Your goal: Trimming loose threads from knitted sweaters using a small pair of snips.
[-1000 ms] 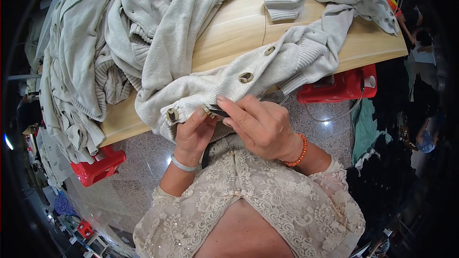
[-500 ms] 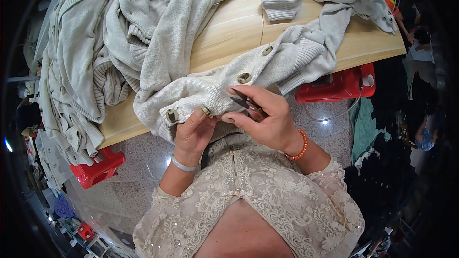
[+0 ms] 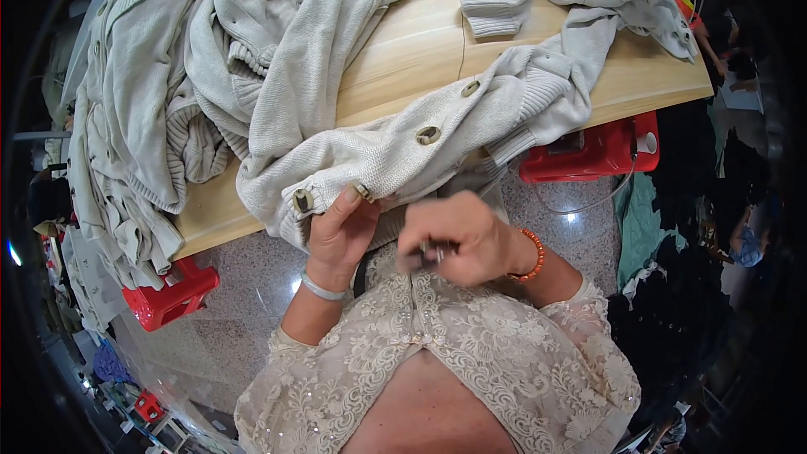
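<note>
A pale beige knitted cardigan [image 3: 370, 155] lies along the table's near edge, its button band turned up. My left hand [image 3: 340, 235] pinches the band's edge between thumb and fingers, right at a brown button [image 3: 364, 193]. Another button [image 3: 303, 200] is just left of the thumb, and a third button [image 3: 429, 134] sits farther up the band. My right hand [image 3: 466, 235] is closed around dark thread snips [image 3: 433, 252], apart from the knit and close to my chest. Motion blurs its fingers and the snips, so the blades are hard to make out.
More beige knitwear [image 3: 143, 76] is heaped over the left and far parts of the wooden table [image 3: 403, 42]. Red plastic stools stand below it, one stool [image 3: 172, 296] at left and one [image 3: 588, 151] at right. Dark cloth [image 3: 672, 311] is piled at the right.
My right hand has drawn back from the cardigan toward my chest, and the snips, earlier pointing at the button band, are now folded into the hand. The left hand stays put.
</note>
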A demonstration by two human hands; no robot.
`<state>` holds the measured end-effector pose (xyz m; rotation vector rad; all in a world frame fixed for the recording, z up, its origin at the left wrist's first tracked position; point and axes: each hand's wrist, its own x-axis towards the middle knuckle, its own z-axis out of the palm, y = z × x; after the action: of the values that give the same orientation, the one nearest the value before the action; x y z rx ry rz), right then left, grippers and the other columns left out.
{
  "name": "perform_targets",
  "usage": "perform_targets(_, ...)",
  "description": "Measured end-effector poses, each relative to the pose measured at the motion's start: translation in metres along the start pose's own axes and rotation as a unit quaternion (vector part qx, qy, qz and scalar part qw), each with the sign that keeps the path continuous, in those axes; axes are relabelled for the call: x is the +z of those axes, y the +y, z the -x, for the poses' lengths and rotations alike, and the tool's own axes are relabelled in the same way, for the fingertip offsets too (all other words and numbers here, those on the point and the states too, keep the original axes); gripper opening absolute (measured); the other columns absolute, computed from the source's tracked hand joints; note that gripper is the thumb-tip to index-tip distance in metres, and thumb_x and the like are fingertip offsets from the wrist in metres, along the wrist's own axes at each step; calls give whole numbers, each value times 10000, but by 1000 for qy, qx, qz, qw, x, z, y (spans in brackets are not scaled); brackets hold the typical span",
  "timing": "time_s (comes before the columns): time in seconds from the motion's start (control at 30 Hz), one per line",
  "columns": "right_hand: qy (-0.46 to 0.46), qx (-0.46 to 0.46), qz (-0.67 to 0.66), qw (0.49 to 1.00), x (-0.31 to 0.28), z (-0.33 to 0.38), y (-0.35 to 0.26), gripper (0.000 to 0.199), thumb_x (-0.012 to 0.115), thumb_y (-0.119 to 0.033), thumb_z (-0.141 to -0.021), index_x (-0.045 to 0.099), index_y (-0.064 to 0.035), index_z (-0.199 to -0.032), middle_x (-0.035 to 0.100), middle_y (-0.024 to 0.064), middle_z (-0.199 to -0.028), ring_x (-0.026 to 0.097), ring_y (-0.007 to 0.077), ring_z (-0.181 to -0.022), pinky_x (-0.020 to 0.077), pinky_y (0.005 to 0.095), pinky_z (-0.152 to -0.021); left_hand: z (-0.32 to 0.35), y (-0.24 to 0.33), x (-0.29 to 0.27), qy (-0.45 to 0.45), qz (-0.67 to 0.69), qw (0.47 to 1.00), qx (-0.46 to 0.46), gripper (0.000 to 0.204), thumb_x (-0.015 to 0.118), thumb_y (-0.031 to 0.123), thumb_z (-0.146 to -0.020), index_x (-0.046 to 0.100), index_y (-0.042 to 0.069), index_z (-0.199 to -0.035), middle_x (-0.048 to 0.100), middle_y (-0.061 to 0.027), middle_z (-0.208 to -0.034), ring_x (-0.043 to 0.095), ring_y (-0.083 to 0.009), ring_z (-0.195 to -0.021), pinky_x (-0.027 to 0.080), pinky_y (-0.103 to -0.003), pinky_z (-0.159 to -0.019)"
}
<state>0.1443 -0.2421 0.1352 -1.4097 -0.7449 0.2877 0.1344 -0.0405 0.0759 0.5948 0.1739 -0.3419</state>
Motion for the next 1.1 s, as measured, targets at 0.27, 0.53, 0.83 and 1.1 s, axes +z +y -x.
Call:
perform_targets(0.27, 159, -4, 156, 975, -2, 2, -3, 266, 814, -92, -692, 637, -17, -876, 618, 66, -731, 608, 158, -619, 450, 263, -540, 0, -3, 4, -27, 30, 999, -5, 446, 628, 165, -875, 493, 35, -1279, 593, -104, -1205, 562, -235, -1067, 421, -394, -918)
perform_targets(0.53, 214, 71, 152, 962, 18, -9, 17, 291, 826, -136, -709, 642, 8, -882, 611, 46, -739, 542, 96, -642, 418, 230, -557, 1, -3, 7, -28, -14, 999, 28, 395, 613, 122, -885, 517, 26, -1256, 602, -96, -1190, 559, -241, -1126, 418, -416, -991)
perform_targets(0.83, 159, 20, 73, 984, 12, -6, 14, 100, 708, 31, -777, 662, 5, -862, 608, 50, -752, 553, 116, -674, 436, 245, -594, 3, -3, 6, -34, -8, 999, 33, 392, 617, 95, -882, 515, 38, -1257, 585, -94, -1221, 537, -241, -1165, 364, -407, -1052)
perform_targets(1.1, 125, -29, 65, 990, 3, -8, 4, 185, 727, 19, -759, 681, 5, -937, 626, 70, -775, 559, 122, -666, 434, 239, -577, 2, -1, 1, -70, 48, 996, 5, 417, 617, 96, -877, 510, 55, -1279, 592, -101, -1230, 516, -260, -1199, 336, -438, -1072)
